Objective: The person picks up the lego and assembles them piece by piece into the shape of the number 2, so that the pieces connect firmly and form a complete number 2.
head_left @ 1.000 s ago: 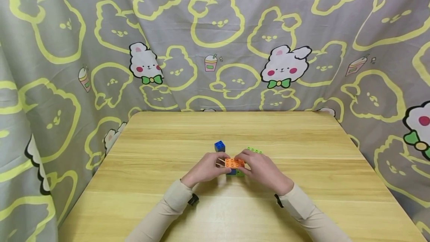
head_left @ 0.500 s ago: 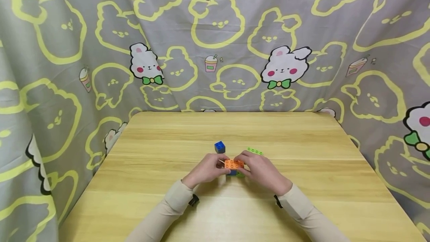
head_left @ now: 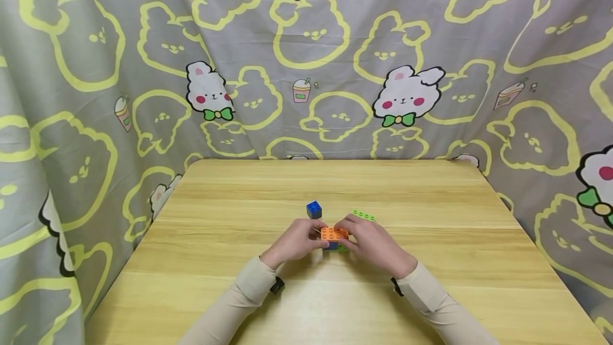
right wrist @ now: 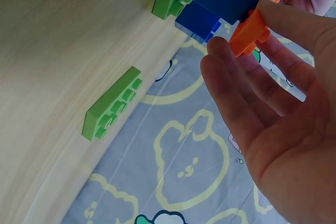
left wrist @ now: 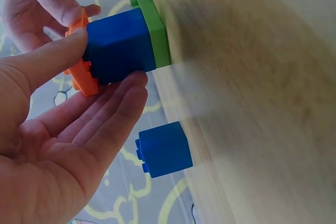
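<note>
In the head view an orange toy building brick [head_left: 333, 234], flat and studded, lies on top of a taller blue brick [head_left: 331, 246]. Under the blue one is a green plate brick [head_left: 342, 248], standing on the table. My left hand [head_left: 296, 239] pinches the orange brick from the left, its thumb at the near edge and its fingers behind. From the right, my right hand [head_left: 377, 243] pinches the orange brick's other end. In the left wrist view the orange brick [left wrist: 84, 72] meets the top of the blue brick [left wrist: 121, 45]; the green plate brick [left wrist: 153, 29] sticks out beyond it.
A second blue brick [head_left: 313, 210] stands alone on the wooden table [head_left: 239, 190], behind the stack. Another green brick [head_left: 364, 215], long with a row of studs, lies behind my right hand. A patterned curtain [head_left: 335, 68] surrounds the table's back and sides.
The orange brick has settled slightly lower and more level over the blue brick since one second ago. Both hands have stayed nearly in place, and the loose bricks have not moved.
</note>
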Action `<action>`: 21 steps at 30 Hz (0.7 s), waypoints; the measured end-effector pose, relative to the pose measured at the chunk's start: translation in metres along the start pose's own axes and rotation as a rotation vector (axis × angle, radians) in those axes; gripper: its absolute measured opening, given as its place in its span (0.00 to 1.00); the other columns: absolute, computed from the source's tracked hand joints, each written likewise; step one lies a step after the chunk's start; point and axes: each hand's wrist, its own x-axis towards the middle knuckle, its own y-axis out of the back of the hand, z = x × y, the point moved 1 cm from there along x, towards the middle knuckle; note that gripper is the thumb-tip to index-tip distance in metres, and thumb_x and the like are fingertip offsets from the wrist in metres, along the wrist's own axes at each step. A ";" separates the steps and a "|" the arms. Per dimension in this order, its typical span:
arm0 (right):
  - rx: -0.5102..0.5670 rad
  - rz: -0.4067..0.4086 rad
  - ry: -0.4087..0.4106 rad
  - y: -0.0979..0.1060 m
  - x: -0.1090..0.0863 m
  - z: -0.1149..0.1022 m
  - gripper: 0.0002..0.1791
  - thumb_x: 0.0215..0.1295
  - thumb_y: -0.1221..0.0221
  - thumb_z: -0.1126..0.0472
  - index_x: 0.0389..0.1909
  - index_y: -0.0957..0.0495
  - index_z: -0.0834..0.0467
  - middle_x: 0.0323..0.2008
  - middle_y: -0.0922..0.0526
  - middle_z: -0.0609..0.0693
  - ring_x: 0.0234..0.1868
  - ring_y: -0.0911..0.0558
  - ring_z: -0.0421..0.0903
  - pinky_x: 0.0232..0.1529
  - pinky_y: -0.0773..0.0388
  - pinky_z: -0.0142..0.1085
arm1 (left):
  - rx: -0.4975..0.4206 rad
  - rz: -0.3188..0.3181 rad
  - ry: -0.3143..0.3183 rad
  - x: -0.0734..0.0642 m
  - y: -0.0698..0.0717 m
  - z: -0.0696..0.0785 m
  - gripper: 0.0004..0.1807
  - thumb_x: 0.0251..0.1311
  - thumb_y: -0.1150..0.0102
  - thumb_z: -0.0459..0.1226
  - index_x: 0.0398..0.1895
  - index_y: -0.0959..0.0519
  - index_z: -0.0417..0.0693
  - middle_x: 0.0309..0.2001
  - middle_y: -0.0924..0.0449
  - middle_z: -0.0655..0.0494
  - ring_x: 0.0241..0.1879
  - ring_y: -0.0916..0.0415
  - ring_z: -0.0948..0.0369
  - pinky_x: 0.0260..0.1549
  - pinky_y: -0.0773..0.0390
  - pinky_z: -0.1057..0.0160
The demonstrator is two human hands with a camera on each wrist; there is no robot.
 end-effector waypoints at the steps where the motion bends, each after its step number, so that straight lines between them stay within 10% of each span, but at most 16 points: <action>1: 0.004 -0.002 -0.005 0.000 0.000 0.000 0.14 0.67 0.31 0.54 0.51 0.16 0.52 0.46 0.15 0.45 0.41 0.16 0.40 0.40 0.17 0.37 | 0.003 0.001 0.000 0.000 0.000 0.000 0.15 0.65 0.32 0.35 0.52 0.17 0.39 0.44 0.13 0.51 0.43 0.15 0.59 0.42 0.16 0.64; 21: 0.065 -0.036 -0.040 0.005 0.000 0.003 0.15 0.67 0.31 0.56 0.52 0.17 0.53 0.46 0.14 0.45 0.42 0.17 0.41 0.44 0.18 0.40 | 0.081 0.010 -0.030 -0.003 0.003 0.003 0.20 0.67 0.34 0.38 0.59 0.20 0.38 0.51 0.14 0.47 0.49 0.15 0.56 0.49 0.17 0.59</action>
